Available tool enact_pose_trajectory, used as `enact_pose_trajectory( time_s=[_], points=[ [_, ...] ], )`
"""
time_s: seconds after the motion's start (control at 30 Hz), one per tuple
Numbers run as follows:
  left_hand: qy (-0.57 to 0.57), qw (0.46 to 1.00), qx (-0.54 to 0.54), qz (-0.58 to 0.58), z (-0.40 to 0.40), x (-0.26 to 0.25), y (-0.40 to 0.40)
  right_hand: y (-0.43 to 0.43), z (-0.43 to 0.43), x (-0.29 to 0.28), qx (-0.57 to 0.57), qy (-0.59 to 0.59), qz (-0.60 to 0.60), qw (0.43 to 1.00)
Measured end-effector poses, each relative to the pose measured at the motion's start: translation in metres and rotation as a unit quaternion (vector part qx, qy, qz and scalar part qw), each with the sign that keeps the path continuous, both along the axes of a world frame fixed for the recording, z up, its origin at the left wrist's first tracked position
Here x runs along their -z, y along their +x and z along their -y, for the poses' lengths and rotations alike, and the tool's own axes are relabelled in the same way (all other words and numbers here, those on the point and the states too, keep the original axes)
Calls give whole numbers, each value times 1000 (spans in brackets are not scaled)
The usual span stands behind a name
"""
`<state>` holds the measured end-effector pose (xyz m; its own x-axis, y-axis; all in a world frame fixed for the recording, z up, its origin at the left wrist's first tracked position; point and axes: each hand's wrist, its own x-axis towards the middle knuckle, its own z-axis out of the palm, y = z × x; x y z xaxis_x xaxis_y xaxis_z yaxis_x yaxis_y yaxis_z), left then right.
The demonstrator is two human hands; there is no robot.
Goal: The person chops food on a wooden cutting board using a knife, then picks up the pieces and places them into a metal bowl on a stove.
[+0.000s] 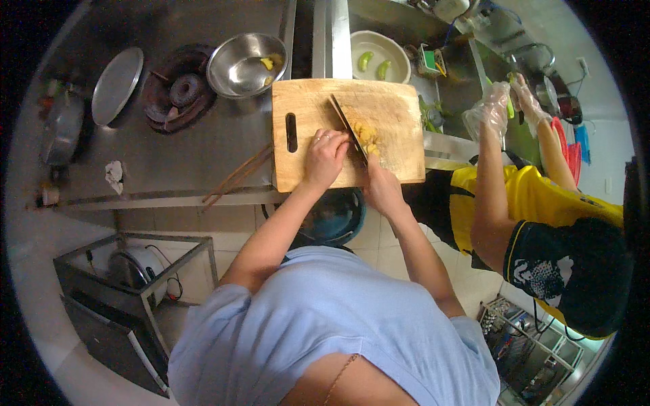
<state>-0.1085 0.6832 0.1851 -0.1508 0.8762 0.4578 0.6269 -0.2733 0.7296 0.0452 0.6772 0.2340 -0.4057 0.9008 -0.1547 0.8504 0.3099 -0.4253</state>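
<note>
My right hand point(382, 189) grips a knife point(347, 122), its dark blade slanting up and left across the wooden cutting board point(304, 96). To the left of the blade, my left hand point(326, 156) rests on the board with its fingertips against a small piece of food that they mostly cover. Thin yellow slices, which look like ginger, point(366, 136) lie in a heap just right of the blade. Behind the board's left corner stands a steel bowl point(238, 76) with a few yellow pieces inside.
Wooden chopsticks point(236, 177) overhang the counter edge left of the board. A gas burner point(180, 94) and a round metal lid point(118, 87) lie farther left. A pale basin point(381, 48) holding green pieces stands behind the board. At the right, a co-worker in plastic gloves point(490, 109) works by the sink.
</note>
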Motion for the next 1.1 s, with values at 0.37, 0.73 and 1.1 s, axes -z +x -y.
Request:
enact_pose_trajectory(
  time_s=[0.37,0.73,1.1],
  points=[
    [10,1000,-5,25,2,-7,2,4,-5,-4,42,40,-147,987],
    [16,1000,-3,-21,3,-1,0,3,15,-16,16,-15,23,999],
    [16,1000,8,11,-1,4,0,-12,-14,-1,12,-11,-46,999]
  ],
)
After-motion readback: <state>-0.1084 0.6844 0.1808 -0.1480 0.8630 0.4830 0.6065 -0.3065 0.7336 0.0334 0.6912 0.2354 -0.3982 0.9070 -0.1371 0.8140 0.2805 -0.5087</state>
